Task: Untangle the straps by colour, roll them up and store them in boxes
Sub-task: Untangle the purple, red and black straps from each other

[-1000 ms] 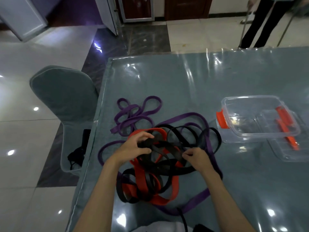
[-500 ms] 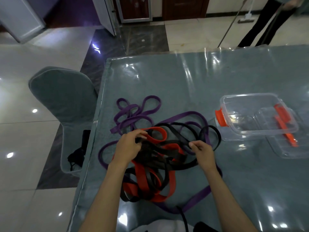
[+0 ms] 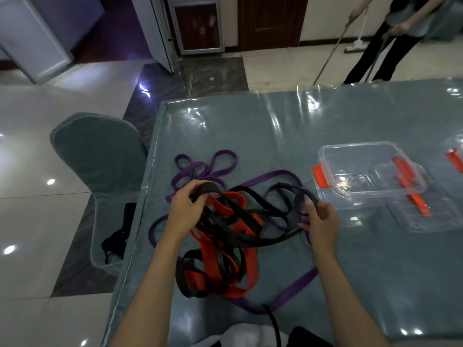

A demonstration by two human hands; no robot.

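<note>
Lower centre: two bare forearms reach over a grey-green worktop [image 3: 275, 126] under a clear glossy cover. Between them lies a tangle of red straps [image 3: 223, 266] and black straps [image 3: 240, 214], with a long purple strap [image 3: 295, 284] looping around and beneath it. The left hand [image 3: 185, 209] grips a raised loop of black strap, fingers curled round it above the red. The right hand [image 3: 320, 221] pinches another black loop at the right edge of the tangle, fingers curled. Centre, just beyond the left hand: a separate bundle of purple strap [image 3: 205, 169] lying flat. Centre right: an open clear box [image 3: 360, 151] with orange clasps, overlapping its clear lid [image 3: 431, 219]; a second box [image 3: 457, 151] is cut by the right edge. Left: a covered chair [image 3: 100, 156] beside the worktop. Upper right: a person [image 3: 390, 41] holding a long-handled floor tool on the tiled floor.
</note>
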